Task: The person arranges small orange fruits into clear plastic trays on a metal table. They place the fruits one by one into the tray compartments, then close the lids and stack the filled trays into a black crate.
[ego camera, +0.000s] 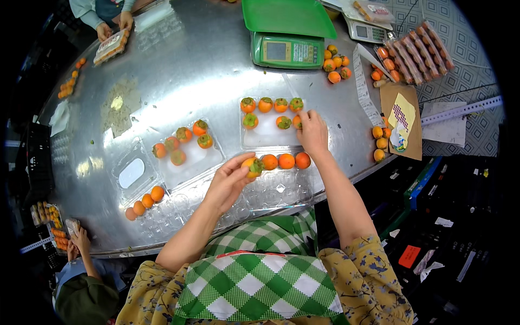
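Observation:
An orange persimmon (253, 167) with a green calyx is held between the thumb and fingers of my left hand (229, 178). My right hand (313, 132) has its fingers on another persimmon (297, 122) at the right side of a clear plastic tray (268, 140). Several persimmons stand in that tray, a row of them along its far edge. Just nearer to me, a row of persimmons (287, 161) lies beside the far edge of clear moulded packaging (280, 189). On the left, a second clear tray (191, 162) holds several persimmons, and more (147, 200) lie in a row below it.
A green digital scale (288, 50) stands at the back, loose persimmons (334, 77) beside it. Stacked filled packs (420, 53), a paper strip (363, 85) and cardboard (414, 138) lie right. One co-worker's hands (115, 26) hold a pack at the upper left; another person (83, 260) works lower left.

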A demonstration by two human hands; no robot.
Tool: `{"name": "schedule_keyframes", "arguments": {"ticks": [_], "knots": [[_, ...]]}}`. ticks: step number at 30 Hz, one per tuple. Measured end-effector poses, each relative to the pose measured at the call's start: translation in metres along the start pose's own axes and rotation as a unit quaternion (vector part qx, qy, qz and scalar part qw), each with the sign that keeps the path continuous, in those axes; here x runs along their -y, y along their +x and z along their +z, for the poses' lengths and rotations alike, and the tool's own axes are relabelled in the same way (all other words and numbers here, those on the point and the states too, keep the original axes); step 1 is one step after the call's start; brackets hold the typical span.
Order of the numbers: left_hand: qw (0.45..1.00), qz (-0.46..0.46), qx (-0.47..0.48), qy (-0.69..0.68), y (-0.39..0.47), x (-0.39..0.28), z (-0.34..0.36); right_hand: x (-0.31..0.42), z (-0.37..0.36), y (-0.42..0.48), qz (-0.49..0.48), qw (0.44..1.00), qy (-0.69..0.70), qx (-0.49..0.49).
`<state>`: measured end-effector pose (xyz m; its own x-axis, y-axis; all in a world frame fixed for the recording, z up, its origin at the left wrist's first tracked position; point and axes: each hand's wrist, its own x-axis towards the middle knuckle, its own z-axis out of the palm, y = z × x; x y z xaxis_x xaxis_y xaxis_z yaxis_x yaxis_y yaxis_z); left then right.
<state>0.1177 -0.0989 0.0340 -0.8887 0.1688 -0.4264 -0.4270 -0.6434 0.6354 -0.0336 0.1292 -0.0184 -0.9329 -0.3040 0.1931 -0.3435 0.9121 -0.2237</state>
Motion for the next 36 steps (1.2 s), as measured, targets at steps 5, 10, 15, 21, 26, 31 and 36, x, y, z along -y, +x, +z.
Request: {"name": "schedule_keyframes", "arguments": {"ticks": [5, 10, 15, 21, 26, 31, 36], "knots": [[0.880, 0.147, -0.071, 0.447, -0.015, 0.020, -0.017, 0.023, -0.041, -0.017, 0.161, 0.872, 0.461, 0.040], [0.738, 0.275, -0.015, 0.617, -0.012, 0.033, -0.008, 0.052, -0.079, -0.055, 0.202, 0.498, 0.825, 0.176], [0.695, 0.277, 0.014, 0.663, -0.008, 0.034, -0.007, 0.059, -0.074, -0.073, 0.148, 0.406, 0.879, 0.203], [0.674, 0.270, 0.018, 0.687, -0.008, 0.045, -0.009, 0.077, -0.095, -0.074, 0.130, 0.658, 0.736, 0.097], [0.662, 0.290, 0.011, 0.692, -0.008, 0.046, -0.009, 0.076, -0.099, -0.081, 0.043, 0.869, 0.491, 0.040], [0.649, 0.321, 0.007, 0.690, -0.008, 0.046, -0.011, 0.082, -0.103, -0.083, 0.150, 0.741, 0.649, 0.078], [0.676, 0.300, -0.018, 0.673, -0.007, 0.045, -0.017, 0.067, -0.102, -0.089, 0.263, 0.495, 0.816, 0.143]]}}
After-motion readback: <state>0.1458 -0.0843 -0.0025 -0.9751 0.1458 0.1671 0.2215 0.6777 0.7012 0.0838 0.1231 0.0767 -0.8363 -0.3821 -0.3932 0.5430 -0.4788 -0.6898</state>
